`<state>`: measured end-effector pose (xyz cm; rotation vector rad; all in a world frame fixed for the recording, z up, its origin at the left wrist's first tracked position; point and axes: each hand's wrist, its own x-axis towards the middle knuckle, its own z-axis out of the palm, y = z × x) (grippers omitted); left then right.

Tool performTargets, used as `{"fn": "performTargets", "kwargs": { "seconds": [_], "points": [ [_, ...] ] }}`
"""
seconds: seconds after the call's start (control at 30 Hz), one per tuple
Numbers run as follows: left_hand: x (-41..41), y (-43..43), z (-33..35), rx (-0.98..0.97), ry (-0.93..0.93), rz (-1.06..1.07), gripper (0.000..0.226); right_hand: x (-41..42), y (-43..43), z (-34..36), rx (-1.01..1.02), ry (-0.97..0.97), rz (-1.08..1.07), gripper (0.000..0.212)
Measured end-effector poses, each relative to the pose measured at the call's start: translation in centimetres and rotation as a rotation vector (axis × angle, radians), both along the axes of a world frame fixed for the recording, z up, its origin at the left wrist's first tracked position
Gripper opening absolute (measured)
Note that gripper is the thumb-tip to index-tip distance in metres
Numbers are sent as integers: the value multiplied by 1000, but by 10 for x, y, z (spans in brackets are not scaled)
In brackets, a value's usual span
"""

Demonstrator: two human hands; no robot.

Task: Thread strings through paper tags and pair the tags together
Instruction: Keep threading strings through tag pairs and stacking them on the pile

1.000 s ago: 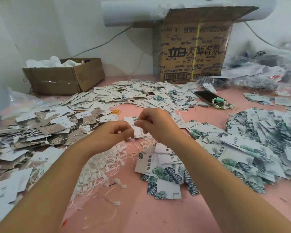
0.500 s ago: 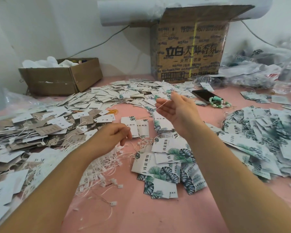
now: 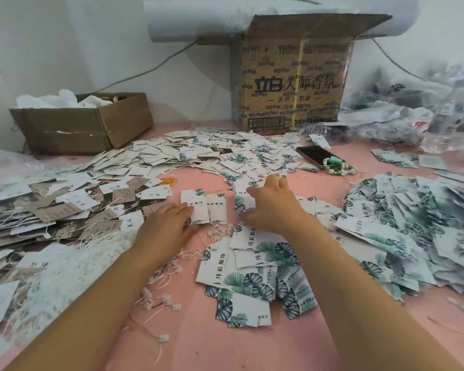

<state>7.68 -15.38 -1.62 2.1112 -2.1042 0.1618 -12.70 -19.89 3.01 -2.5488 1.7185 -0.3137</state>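
Note:
Two white tags with leaf corners (image 3: 208, 210) lie side by side on the pink table (image 3: 225, 344). My left hand (image 3: 166, 223) rests its straight fingers on the left one. My right hand (image 3: 275, 207) is spread over a leaf-printed tag (image 3: 241, 202), which sits between the index finger and thumb. A heap of white strings with plastic ends (image 3: 91, 253) lies under my left forearm. A small stack of leaf-printed tags (image 3: 252, 277) sits between my arms. No string shows in either hand.
Loose tags spread across the back (image 3: 198, 153) and left (image 3: 51, 210), and a large leaf-tag heap (image 3: 413, 223) is on the right. A phone (image 3: 314, 155) and bead bracelet (image 3: 338, 167) lie behind it. Two cardboard boxes (image 3: 86, 124) (image 3: 292, 81) and plastic bags (image 3: 413, 116) line the wall.
My right hand was raised pulling a string; it has come down onto the leaf tags. My left hand stopped pinching and moved forward onto the white tag.

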Motion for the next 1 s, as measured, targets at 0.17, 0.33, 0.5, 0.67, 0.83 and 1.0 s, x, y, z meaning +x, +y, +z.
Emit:
{"fn": "performTargets", "kwargs": {
  "seconds": [0.17,0.33,0.5,0.67,0.83,1.0],
  "points": [
    [-2,-1,-1,-33,-48,8,49,2,-1,-5,-39,66,-5,45],
    [-6,4,-1,-166,-141,-27,39,2,3,-1,-22,58,26,29],
    [-10,14,9,-369,-158,-91,24,2,6,3,7,41,48,28],
    [-13,18,14,-467,-145,-127,19,5,7,0,-139,-36,18,24],
    [-13,20,11,-524,41,-193,16,8,7,0,-318,-161,-5,23],
    [-21,19,7,-451,536,58,31,17,13,1,-334,-163,123,25]
  ]
}}
